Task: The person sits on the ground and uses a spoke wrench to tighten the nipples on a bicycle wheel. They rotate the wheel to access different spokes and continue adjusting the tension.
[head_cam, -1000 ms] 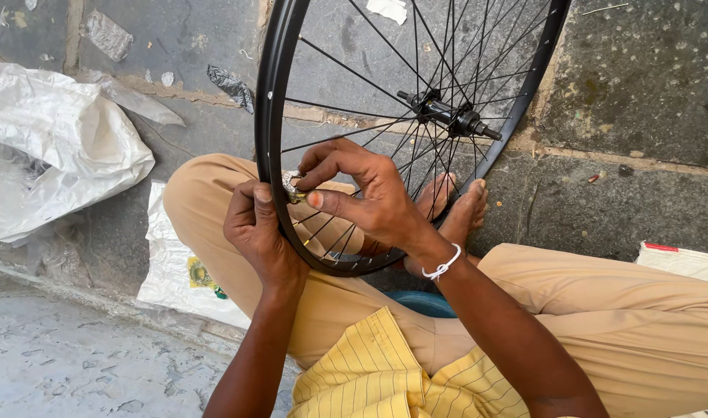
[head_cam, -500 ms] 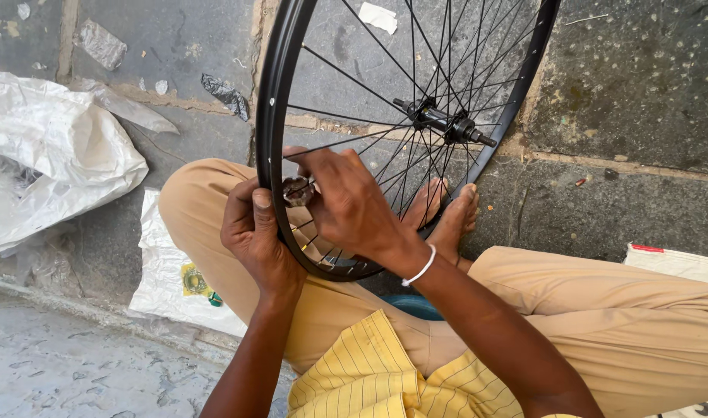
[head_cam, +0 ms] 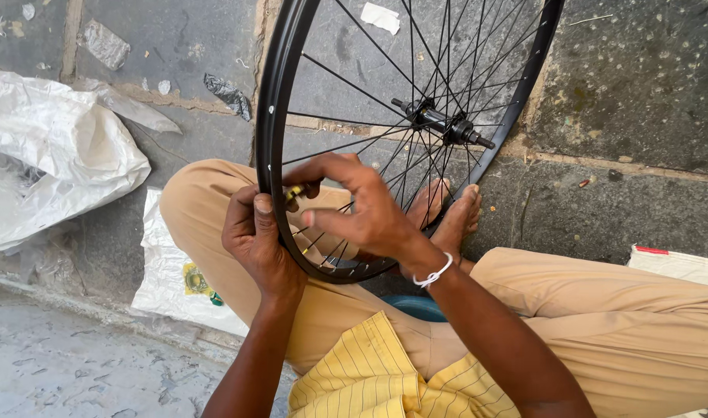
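Observation:
A black bicycle wheel rim (head_cam: 270, 116) with thin spokes and a central hub (head_cam: 444, 124) stands upright over my lap. My left hand (head_cam: 253, 240) wraps the lower left of the rim, thumb on its outer edge. My right hand (head_cam: 361, 210) reaches between the spokes and pinches a small brass-coloured spoke tool (head_cam: 295, 193) against the inner side of the rim, just beside my left thumb. A white bangle circles my right wrist.
I sit cross-legged in tan trousers and a yellow shirt, bare feet (head_cam: 453, 217) behind the spokes. White plastic sacks lie at the left (head_cam: 52, 155) and under my knee (head_cam: 168, 271). Stone paving surrounds me; a white-and-red object (head_cam: 679, 263) lies at right.
My right hand has slid left along the rim toward my left thumb, and its fingers now pinch the small tool at the rim. The left hand keeps its grip.

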